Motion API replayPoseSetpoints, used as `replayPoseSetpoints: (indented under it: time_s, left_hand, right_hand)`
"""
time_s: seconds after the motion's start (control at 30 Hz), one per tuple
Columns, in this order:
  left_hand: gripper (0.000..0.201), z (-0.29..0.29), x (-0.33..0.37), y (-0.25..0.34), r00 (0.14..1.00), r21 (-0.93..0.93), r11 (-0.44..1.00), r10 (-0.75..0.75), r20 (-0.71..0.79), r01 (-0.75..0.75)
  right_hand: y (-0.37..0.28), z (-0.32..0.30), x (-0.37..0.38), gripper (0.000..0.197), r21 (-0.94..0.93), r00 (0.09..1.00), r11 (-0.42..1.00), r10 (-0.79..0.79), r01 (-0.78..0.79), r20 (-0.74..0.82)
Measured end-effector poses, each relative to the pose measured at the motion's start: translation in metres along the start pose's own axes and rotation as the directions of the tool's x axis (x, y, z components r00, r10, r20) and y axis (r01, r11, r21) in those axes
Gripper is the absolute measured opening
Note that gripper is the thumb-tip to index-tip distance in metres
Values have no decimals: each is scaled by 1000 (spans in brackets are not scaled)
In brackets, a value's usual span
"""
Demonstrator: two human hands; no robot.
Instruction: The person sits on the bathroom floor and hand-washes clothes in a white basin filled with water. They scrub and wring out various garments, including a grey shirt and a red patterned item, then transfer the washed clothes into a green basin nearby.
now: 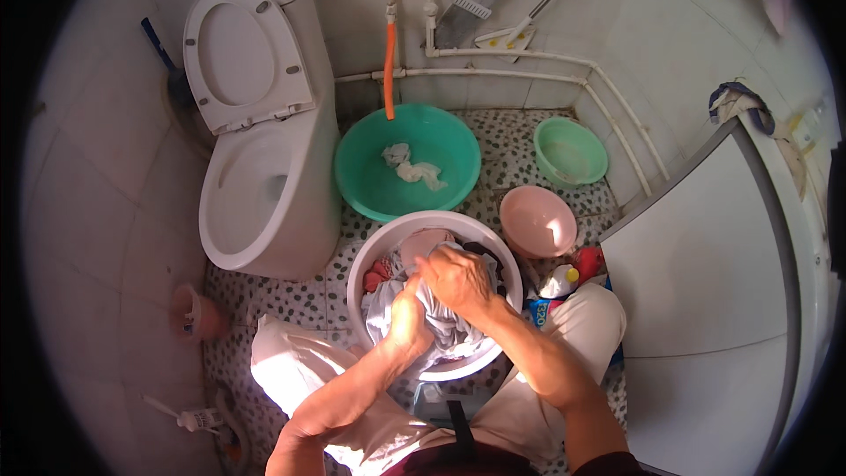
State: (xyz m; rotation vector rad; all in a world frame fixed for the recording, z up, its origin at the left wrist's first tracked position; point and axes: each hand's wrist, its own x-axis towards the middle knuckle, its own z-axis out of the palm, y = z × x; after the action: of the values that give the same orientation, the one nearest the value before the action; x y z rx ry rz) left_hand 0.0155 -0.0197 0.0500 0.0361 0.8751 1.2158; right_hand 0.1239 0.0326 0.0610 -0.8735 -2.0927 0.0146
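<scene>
Between my knees stands a white basin (355,300) heaped with wet laundry. A pale grey-white cloth (445,322) lies on top, with red, pink and dark pieces around it. My left hand (408,317) is closed on the pale cloth near the middle of the basin. Just above it to the right, my right hand (458,278) curls over the same cloth, its fingers close to the left hand. The fingertips of both hands are partly hidden. Beyond the basin, a large green basin (352,167) holds water and a small white cloth (414,169).
A toilet (251,198) with its lid up stands at the left. An orange hose (389,70) hangs over the green basin. A pink basin (538,220), a small light-green basin (571,152), a white bottle (560,282) and a grey-edged panel (705,282) are at the right.
</scene>
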Motion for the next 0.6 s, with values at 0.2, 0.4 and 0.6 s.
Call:
replayPoseSetpoints:
  time_s: [0.2,0.4,0.6]
  left_hand:
    - [29,-44,43,17,810,-172,985,95,579,7]
    - [33,4,-3,5,1000,60,998,-20,15,20]
    - [25,-51,48,13,948,120,962,212,238,-245]
  right_hand:
    - [-60,-9,3,13,116,940,939,-305,323,-154]
    - [-5,0,-4,15,-36,989,989,145,-144,37]
    - [-62,-5,-10,18,93,971,966,-239,240,-23]
